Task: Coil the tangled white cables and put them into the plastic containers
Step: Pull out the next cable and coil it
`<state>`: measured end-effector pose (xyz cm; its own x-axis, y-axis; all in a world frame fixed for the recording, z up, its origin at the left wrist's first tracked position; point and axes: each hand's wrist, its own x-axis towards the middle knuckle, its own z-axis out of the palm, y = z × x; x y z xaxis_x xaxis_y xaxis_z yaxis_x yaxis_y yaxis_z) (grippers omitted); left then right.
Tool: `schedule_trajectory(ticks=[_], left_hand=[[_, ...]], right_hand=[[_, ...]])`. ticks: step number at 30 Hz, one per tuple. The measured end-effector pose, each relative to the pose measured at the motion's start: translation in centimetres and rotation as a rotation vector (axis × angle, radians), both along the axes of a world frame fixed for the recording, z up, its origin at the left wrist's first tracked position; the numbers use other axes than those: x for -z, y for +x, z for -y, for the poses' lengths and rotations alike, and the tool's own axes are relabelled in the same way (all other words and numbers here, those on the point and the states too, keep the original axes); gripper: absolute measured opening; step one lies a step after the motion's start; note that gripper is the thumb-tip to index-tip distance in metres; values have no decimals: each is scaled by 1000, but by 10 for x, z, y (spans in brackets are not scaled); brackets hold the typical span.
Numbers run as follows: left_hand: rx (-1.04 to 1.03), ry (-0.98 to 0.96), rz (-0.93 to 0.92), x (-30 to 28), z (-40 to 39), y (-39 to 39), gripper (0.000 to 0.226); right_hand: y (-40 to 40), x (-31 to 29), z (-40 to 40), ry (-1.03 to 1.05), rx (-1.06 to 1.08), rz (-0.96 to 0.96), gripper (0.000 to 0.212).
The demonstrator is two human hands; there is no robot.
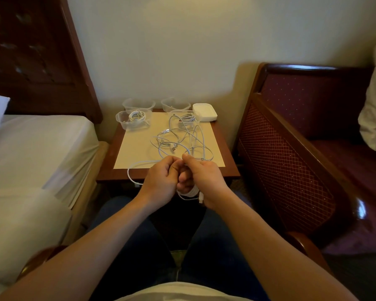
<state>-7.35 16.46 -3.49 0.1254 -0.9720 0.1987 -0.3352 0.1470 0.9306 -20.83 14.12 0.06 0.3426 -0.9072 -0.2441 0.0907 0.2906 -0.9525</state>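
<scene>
A tangle of white cables (180, 140) lies on the beige mat (139, 153) of the small wooden table (226, 148). My left hand (161, 183) and my right hand (204, 181) meet over the table's front edge, both pinching a white cable. A small coil of it (190, 193) is wound round the fingers below my right hand, and a plug end hangs beside my right wrist. One loop of cable (131, 172) droops over the table's front edge at the left. Several clear plastic containers stand at the back; the front left container (122, 119) holds a coiled cable (136, 115).
Two empty clear containers (138, 104) (175, 104) stand at the table's back edge, next to a white lidded box (204, 111). A bed (30, 148) lies close on the left and a wooden armchair (291, 159) close on the right. My knees are below the table.
</scene>
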Motion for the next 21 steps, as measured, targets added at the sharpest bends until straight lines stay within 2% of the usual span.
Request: schedule_trajectory(ticks=[3,6,8,14,16,18,21], left_hand=[[-85,-66,180,1,3,3,20],[-106,-75,264,3,2,3,17],[-109,-71,302,6,4,7,17],[-87,-81,356,9,0,13,18],[-95,-116,367,8,-1,10,16],[-128,-137,350,5,2,5,15],[-143,-114,278,-2,4,-4,16]], right_hand=[[-4,4,4,-160,20,-234,41],[-11,4,12,-13,-95,-293,39],[-16,2,15,93,-135,-299,27],[-44,-16,29,64,-269,-361,20],[-44,-22,31,140,-249,-305,21],[-40,-24,27,206,-204,-159,26],[-32,-16,18,119,-105,-84,25]])
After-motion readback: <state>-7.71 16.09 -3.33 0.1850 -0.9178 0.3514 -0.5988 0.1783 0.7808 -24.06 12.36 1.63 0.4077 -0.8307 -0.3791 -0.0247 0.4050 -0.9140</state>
